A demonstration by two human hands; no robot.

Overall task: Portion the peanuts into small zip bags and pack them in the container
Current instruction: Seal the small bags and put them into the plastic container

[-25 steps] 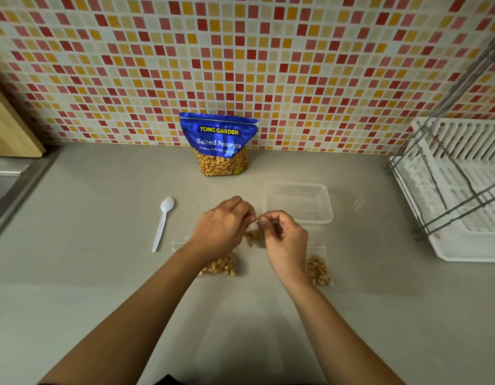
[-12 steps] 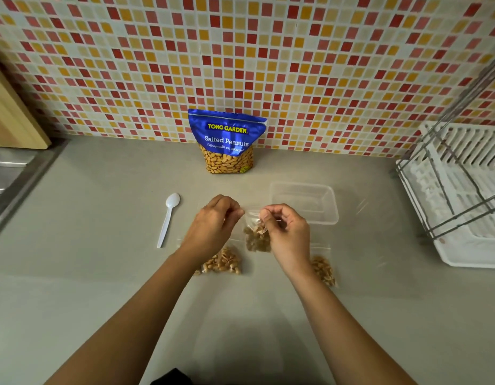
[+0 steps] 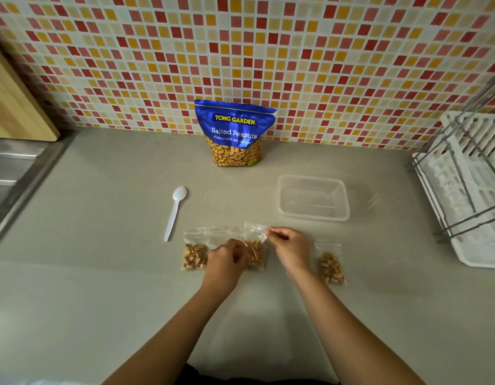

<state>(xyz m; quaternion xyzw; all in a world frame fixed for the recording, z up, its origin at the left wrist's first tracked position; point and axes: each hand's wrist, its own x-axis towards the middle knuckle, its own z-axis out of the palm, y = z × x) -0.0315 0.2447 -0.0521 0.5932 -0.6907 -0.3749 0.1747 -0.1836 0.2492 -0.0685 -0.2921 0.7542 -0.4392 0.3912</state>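
Small clear zip bag of peanuts [image 3: 256, 252] sits mid grey worktop [image 3: 101, 273], short of the empty clear rectangular plastic container [image 3: 313, 215]. Left hand [image 3: 227, 258] grips its body. Right hand [image 3: 289, 245] pinches its zip end. Risk: a half-pressed seal would spill peanuts during packing.

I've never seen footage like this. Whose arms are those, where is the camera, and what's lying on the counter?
There is no machine here. A person works bare-handed, and a camera worn on their head looks down at their own arms. On the grey counter are a blue peanut pouch, a white spoon, an empty clear container and, far right, a dish rack. The left hand and right hand hold the middle zip bag of peanuts, the right pinching its top. The left zip bag and right zip bag lie filled beside them.
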